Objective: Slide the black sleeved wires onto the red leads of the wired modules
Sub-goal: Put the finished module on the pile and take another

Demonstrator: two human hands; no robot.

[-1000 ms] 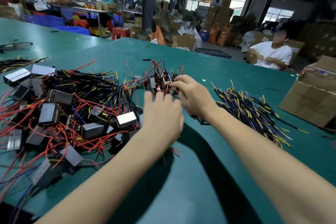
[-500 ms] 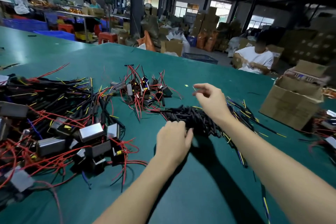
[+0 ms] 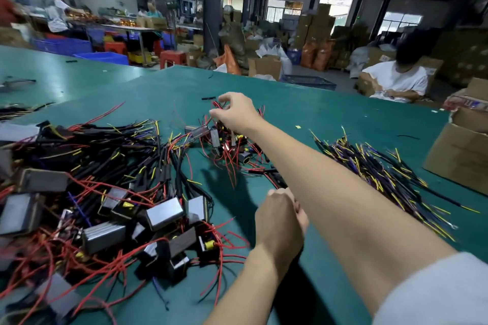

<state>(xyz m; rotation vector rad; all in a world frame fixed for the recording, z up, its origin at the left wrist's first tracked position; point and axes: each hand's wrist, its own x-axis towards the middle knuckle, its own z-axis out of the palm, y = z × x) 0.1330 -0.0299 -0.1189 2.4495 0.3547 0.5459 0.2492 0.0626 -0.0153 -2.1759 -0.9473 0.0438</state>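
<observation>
On the green bench, head view:
Bench: the green bench (image 3: 303,113) carries every pile of parts, with a second green surface behind it to the left.
Right hand: the right hand (image 3: 235,111) reaches forward over the small far pile, thumb and forefinger held apart and curved toward each other. It sits among upright red leads; whether it already pinches one I cannot tell.
Left hand: the left hand (image 3: 280,216) is nearer the camera, fingers curled in a loose fist beside the right forearm. Black sleeved pieces show just beyond its knuckles, but its grip is hidden from here, so I cannot tell whether it holds them.
Small pile: a cluster of wired modules (image 3: 224,145) with thin red leads (image 3: 229,166) fanning out lies directly under the right hand.
Large pile: a big heap of modules (image 3: 163,212) with black sleeves, red and yellow ends fills the left side of the bench.
Sleeved wires: the black sleeved wires (image 3: 375,169), tipped yellow and blue, lie spread to the right of the right forearm.
Box: a cardboard box (image 3: 459,155) stands at the right edge, near the sleeved wires.
Background: a seated person in a white shirt (image 3: 396,82) is beyond the bench on the right; others stand at tables far left.
</observation>
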